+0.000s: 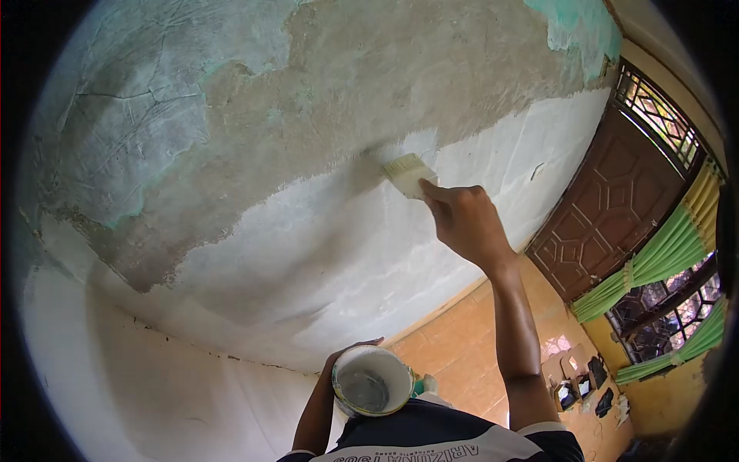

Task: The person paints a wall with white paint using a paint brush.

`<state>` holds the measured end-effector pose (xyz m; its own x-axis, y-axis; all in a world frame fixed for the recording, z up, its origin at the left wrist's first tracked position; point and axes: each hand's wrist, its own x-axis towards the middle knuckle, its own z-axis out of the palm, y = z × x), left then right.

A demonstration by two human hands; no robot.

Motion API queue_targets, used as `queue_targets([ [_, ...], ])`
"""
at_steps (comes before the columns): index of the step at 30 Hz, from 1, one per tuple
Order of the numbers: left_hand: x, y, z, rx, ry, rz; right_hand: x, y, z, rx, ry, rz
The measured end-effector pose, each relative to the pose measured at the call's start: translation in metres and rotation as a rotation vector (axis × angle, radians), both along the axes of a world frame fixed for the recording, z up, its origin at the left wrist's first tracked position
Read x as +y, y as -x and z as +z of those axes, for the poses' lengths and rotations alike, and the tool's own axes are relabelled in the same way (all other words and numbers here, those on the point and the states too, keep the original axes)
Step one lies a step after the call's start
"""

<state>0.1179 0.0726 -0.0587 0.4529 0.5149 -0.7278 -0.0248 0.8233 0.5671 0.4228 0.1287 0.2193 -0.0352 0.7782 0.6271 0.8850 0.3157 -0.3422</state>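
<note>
My right hand (468, 223) is closed round a wide, pale paintbrush (409, 174), its bristles up against the wall (369, 85). White paint (308, 231) covers the lower part of that wall, with a ragged upper edge. Bare grey-brown plaster and patches of old turquoise paint show above it. Low in front of my body, my left hand (337, 357) wraps round the side of a white paint bucket (398, 371). The bucket's open mouth faces up, with greyish residue at its bottom. Most of the left hand's fingers are hidden behind the bucket.
A brown panelled door (612, 204) stands at the right, beside a window with green curtains (654, 269). Orange tiles (454, 339) make up the floor. An open cardboard box (570, 377) and dark items lie near the window. Another whitish wall (169, 385) meets the painted one at the left.
</note>
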Motion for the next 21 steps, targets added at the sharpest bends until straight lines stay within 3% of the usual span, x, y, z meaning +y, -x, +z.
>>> queue_targets([
  [2, 0.013, -0.008, 0.006, 0.168, 0.304, -0.118, -0.010, 0.002, 0.009, 0.023, 0.003, 0.020],
  [7, -0.005, -0.011, 0.023, 0.114, 0.105, -0.007, 0.003, 0.008, 0.008, 0.111, -0.136, 0.098],
  [8, -0.008, -0.011, 0.023, 0.060, 0.010, 0.020, 0.007, 0.008, 0.005, 0.131, -0.037, 0.118],
  [9, -0.003, -0.015, 0.023, 0.060, 0.009, 0.021, 0.006, 0.006, 0.004, 0.131, -0.039, 0.118],
  [11, 0.012, -0.026, 0.021, 0.245, 0.280, -0.041, 0.003, -0.002, 0.002, 0.153, -0.016, 0.194],
  [17, 0.018, -0.040, 0.027, 0.250, 0.266, -0.025, -0.006, 0.006, 0.010, 0.187, -0.071, 0.085],
  [21, 0.017, -0.049, 0.030, 0.254, 0.254, -0.010, 0.007, -0.003, -0.011, 0.157, 0.003, 0.178],
])
